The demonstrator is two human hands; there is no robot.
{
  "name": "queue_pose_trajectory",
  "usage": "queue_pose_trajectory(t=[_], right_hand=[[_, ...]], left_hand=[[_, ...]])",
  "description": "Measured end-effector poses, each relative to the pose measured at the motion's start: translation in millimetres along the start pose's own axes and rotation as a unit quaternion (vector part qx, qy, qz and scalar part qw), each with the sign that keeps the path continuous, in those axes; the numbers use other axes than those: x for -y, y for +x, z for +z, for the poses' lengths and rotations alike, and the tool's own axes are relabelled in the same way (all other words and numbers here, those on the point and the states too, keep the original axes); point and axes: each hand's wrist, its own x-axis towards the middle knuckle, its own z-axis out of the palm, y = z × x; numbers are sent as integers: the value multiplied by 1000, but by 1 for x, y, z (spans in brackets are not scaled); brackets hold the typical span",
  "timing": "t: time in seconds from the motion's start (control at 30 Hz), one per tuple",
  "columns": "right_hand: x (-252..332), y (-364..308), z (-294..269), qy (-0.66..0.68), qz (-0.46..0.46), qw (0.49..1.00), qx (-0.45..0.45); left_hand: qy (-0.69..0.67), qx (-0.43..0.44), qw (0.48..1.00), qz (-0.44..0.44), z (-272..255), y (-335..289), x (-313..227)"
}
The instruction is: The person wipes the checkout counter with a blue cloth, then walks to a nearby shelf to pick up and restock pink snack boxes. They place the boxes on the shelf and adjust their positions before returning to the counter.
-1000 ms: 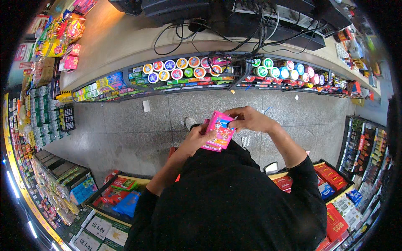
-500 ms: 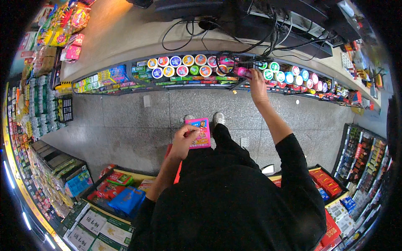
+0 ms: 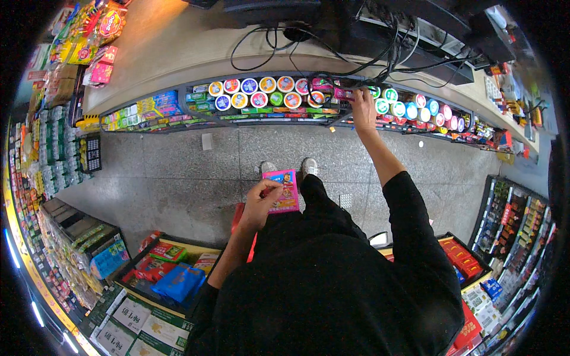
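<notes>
My right hand (image 3: 363, 111) reaches out to the rack under the counter, its fingers closed at the end of a small pink pack (image 3: 343, 94). That pack sits in the rack between two groups of round-lidded tubs; my fingertips are partly hidden there. My left hand (image 3: 260, 203) is closed in a pinch in front of a flat pink box (image 3: 287, 193) with a cartoon picture, close to my knees. Whatever lies between those fingers is too small to make out. Left of my right hand stand tubs with orange, purple and red lids (image 3: 267, 84); green-lidded tubs (image 3: 382, 106) are just to its right.
Black cables (image 3: 380, 59) hang over the counter (image 3: 178, 53) above the rack. Behind me on the left is a bin of bagged goods (image 3: 178, 282), with cartons (image 3: 132, 314) beside it. Red boxes (image 3: 460, 259) lie behind on the right. Shelving (image 3: 510, 219) lines the right side.
My right hand has moved slightly forward and left, and the pink pack is now further into the rack. The left hand and the pink box have barely shifted.
</notes>
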Motion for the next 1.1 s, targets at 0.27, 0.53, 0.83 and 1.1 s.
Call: queue_pose_trajectory(t=[0.27,0.53,0.83,1.1], right_hand=[[-4,-4,-1,74,16,997,-19],[-5,-8,15,-53,7,999,-3],[0,-6,15,-130,2,991,-5],[25,-39,-24,179,96,974,98]], left_hand=[[28,22,999,-1,6,2,-14],[3,23,999,-39,21,3,-29],[3,1,1000,-22,15,6,-20],[-75,-17,996,35,28,13,-33]])
